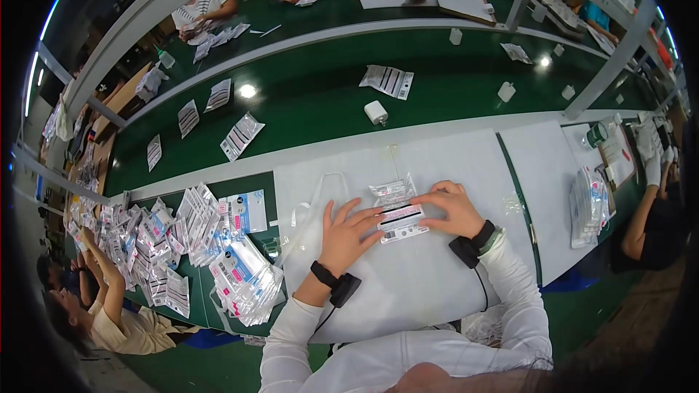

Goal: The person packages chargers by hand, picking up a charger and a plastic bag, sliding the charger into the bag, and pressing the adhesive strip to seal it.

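Observation:
A silvery foil packet [400,212] with printed pink and black stripes lies on the white work surface in front of me. My left hand [348,233] is open, its fingers spread, with the fingertips and thumb at the packet's left edge. On the opposite side my right hand [455,212] touches the right edge, thumb and index finger apart and the other fingers bent. The packet's far end is crinkled and shiny. Whether either hand pinches its edges is hard to see.
To the left are a stack of packets [244,276] and a large loose heap [149,240]. More packets [588,207] stand at the right. A green belt [306,94] beyond carries scattered packets and a white plug-like block [376,112]. Metal posts [611,58] frame it; co-workers sit around.

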A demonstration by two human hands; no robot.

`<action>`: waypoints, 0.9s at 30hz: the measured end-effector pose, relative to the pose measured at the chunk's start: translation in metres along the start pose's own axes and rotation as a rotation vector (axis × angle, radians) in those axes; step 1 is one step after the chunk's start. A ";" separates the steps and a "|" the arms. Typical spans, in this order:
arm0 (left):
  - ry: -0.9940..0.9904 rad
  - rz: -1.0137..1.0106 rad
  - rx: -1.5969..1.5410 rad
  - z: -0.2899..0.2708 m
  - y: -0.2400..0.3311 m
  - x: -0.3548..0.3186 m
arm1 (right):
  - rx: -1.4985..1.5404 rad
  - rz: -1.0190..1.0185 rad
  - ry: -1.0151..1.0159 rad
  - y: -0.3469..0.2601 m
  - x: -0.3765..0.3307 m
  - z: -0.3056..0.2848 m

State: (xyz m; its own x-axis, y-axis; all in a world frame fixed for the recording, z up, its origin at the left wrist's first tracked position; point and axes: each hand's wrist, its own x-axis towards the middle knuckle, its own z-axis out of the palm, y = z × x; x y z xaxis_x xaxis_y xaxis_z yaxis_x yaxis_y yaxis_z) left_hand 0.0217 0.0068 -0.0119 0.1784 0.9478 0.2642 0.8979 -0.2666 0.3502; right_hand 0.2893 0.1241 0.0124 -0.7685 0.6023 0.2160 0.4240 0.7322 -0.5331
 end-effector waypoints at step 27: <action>0.082 -0.158 0.196 -0.073 -0.008 -0.076 | -0.171 -0.216 0.162 -0.024 0.063 0.002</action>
State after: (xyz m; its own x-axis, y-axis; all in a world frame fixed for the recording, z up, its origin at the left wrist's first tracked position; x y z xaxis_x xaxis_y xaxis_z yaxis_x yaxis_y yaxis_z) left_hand -0.0284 -0.0763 0.0312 0.0035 0.9556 0.2946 0.9743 -0.0696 0.2141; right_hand 0.2294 0.1442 0.0369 -0.7688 0.4597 0.4445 0.3439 0.8833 -0.3186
